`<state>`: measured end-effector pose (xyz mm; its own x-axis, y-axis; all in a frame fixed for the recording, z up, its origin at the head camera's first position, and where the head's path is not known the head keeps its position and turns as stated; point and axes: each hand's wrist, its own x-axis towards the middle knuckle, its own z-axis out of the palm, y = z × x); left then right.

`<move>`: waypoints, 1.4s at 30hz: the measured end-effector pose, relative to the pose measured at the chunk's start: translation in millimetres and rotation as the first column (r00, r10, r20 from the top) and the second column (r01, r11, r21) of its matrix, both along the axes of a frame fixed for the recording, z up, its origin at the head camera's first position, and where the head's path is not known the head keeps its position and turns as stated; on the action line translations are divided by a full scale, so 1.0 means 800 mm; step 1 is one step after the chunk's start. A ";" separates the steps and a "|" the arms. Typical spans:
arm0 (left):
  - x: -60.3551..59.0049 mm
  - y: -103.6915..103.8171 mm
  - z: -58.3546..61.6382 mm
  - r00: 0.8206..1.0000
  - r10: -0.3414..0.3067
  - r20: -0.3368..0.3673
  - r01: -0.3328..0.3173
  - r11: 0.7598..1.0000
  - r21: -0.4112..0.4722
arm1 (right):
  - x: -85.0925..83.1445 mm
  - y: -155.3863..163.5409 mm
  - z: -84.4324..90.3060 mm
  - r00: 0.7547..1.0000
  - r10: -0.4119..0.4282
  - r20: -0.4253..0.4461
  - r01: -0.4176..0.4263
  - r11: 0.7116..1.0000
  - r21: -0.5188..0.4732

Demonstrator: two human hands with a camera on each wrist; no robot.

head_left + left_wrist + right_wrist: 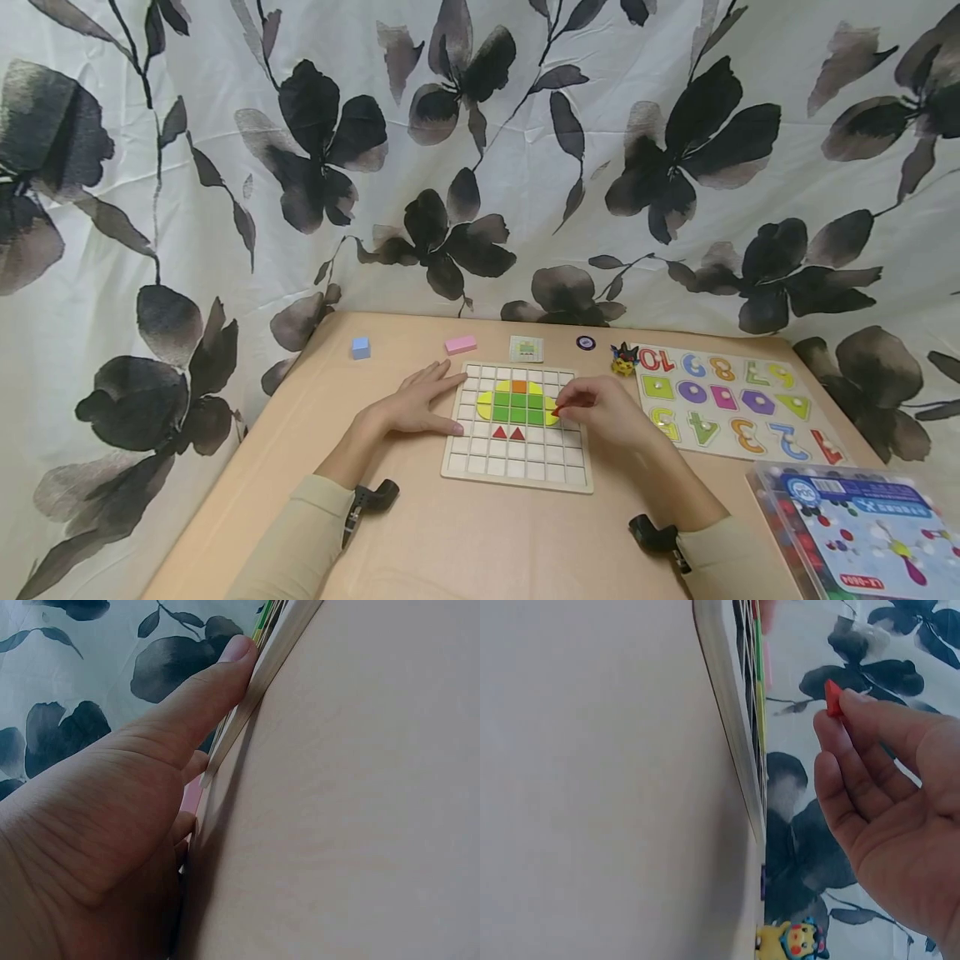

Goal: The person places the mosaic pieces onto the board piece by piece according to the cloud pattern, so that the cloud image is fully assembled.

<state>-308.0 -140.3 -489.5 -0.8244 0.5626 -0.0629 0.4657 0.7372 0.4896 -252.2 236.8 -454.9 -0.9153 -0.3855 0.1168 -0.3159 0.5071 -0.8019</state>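
A white grid board (551,467) lies on the table with green square tiles (517,408) in its middle. Rounded yellow pieces (484,407) flank them, and an orange square (518,387) sits above. Two red triangles (517,434) lie below the green block. My left hand (411,404) rests at the board's left side, fingers extended, its thumb (232,660) on the frame. Between thumb and index finger, my right hand (607,408) pinches a small red triangle tile (832,699), held above the board's right part.
Behind the board stand a blue cube (361,347), a pink block (461,344), a pattern card (527,349), a dark round disc (586,342) and a small yellow figurine (623,360). To the right are a number-and-shape board (731,417) and a clear plastic box (862,533). A floral curtain (570,208) hangs behind.
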 end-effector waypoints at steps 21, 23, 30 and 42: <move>-0.003 -0.001 -0.001 1.000 -0.006 -0.009 0.006 1.000 -0.009 | 0.001 -0.041 -0.011 0.999 0.042 -0.002 -0.042 0.997 0.063; -0.003 -0.002 -0.002 1.000 -0.005 -0.011 0.005 1.000 -0.012 | 0.004 -0.044 -0.012 0.998 0.055 -0.001 -0.055 0.996 0.068; -0.002 0.000 -0.001 1.000 -0.006 -0.011 0.006 1.000 -0.011 | 0.006 -0.048 -0.014 0.997 0.075 0.002 -0.075 0.994 0.078; -0.001 -0.001 0.000 1.000 -0.010 -0.011 0.010 1.000 -0.006 | 0.008 -0.051 -0.018 0.995 0.100 -0.027 -0.095 0.983 0.159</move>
<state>-308.9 -141.2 -489.7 -0.8193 0.5705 -0.0570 0.4785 0.7352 0.4801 -245.9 196.0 -468.9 -0.8689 -0.4886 0.0788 -0.3961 0.5912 -0.7026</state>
